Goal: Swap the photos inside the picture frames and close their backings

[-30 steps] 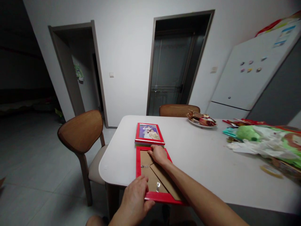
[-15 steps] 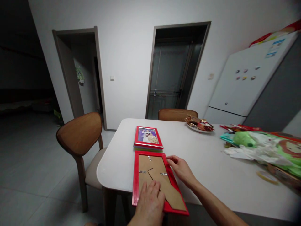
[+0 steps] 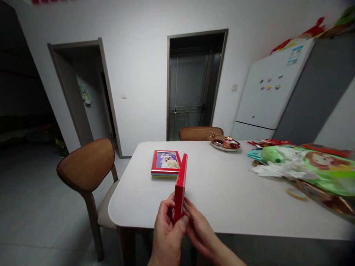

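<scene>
Edge-on to me, a red picture frame (image 3: 181, 179) stands upright between my two hands at the table's near edge. My left hand (image 3: 168, 231) is closed around its near lower end, thumb on the near edge. From the other side my right hand (image 3: 200, 229) grips the same end, its fingers partly hidden by the frame. Both broad faces of the held frame are turned too far away to make out. Just behind it lies another red picture frame (image 3: 166, 162) with a photo of people facing up, stacked on something with yellow-green and bluish edges.
On the white table (image 3: 222, 199), a plate (image 3: 226, 147) with wrapped items sits at the far edge. To the right are green bags and crumpled white tissue (image 3: 285, 166) and a roll of tape (image 3: 296, 194). Chairs (image 3: 85, 166) stand at the left and behind.
The held frame was lying back side up with its clips and stand showing; now it is raised and turned on edge. Both hands have closed on it. The view has shifted right.
</scene>
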`<state>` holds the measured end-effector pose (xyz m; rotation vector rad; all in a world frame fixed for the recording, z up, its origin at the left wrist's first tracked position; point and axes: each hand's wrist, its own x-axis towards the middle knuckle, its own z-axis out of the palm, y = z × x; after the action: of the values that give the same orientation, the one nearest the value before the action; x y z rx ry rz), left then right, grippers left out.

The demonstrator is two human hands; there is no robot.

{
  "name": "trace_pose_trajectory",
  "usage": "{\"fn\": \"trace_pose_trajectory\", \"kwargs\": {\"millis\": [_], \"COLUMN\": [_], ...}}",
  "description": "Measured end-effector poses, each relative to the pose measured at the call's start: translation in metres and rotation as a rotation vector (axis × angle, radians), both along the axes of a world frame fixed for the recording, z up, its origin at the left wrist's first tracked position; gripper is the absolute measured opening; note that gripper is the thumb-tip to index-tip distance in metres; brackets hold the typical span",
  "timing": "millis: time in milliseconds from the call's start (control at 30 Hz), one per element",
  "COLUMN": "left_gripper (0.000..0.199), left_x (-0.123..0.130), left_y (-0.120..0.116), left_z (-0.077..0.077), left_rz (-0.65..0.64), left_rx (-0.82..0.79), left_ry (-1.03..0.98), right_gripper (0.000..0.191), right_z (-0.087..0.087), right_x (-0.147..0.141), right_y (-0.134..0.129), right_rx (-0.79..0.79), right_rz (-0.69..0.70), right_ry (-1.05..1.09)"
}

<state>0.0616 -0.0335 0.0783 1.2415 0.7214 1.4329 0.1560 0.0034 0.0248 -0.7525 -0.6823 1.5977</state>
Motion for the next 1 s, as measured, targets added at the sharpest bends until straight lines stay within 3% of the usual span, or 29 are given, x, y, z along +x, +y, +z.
{"fn": "trace_pose_trajectory", "kwargs": {"millis": [67, 167, 267, 367, 467, 567, 700, 867, 1000], "left_gripper": [0.033, 0.058, 0.059, 0.057, 0.057, 0.053, 0.041, 0.032, 0.034], "left_x": [0.004, 0.009, 0.021, 0.045, 0.072, 0.091, 0.104, 0.108, 0.095], "left_y": [0.006, 0.019, 0.033, 0.042, 0.048, 0.055, 0.068, 0.079, 0.081], "left_z": [0.001, 0.002, -0.01, -0.035, -0.055, -0.061, -0.058, -0.056, -0.058], "left_rz": [0.007, 0.046, -0.098, -0.246, -0.177, -0.037, 0.01, -0.002, -0.03], "left_rx": [-0.019, -0.06, -0.115, -0.106, -0.05, 0.057, 0.145, 0.121, 0.105], "left_ry": [-0.071, -0.129, -0.072, 0.047, 0.35, 0.803, 1.149, 1.186, 1.125], "right_gripper": [0.054, 0.071, 0.076, 0.069, 0.06, 0.049, 0.04, 0.04, 0.036], "right_z": [0.002, 0.008, 0.017, 0.018, 0.009, -0.005, -0.018, -0.02, -0.012], "right_x": [0.01, 0.053, 0.11, 0.16, 0.197, 0.225, 0.248, 0.252, 0.24], "right_y": [-0.002, 0.002, 0.011, 0.024, 0.039, 0.055, 0.074, 0.085, 0.086], "right_rx": [0.019, -0.036, -0.151, -0.214, -0.223, -0.168, -0.082, -0.103, -0.062], "right_rz": [-0.141, -0.262, -0.353, -0.356, -0.33, -0.372, -0.406, -0.411, -0.439], "right_ry": [0.032, -0.095, -0.379, -0.639, -0.927, -1.255, -1.61, -1.731, -1.846]}}
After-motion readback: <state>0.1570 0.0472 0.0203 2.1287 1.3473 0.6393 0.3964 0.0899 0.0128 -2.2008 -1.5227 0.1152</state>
